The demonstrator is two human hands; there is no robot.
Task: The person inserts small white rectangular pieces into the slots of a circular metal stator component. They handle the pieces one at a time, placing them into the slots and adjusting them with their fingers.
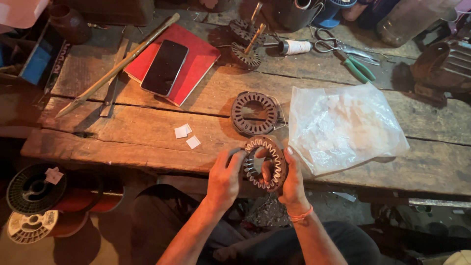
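- While a second slotted ring (pixel 254 113) lies on the wooden bench (pixel 147 132), both hands grip a round slotted metal core (pixel 265 163).
- Left hand (pixel 224 179) fingers curl around its rim.
- Right hand (pixel 292 181) fingers reach inside.

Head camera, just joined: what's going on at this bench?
A person holds a slotted metal ring lined with white paper strips in both hands: left hand on its left edge, right hand on its right, thumb inside. A second, bare ring lies on the wooden bench, beside a clear plastic bag of white paper pieces.
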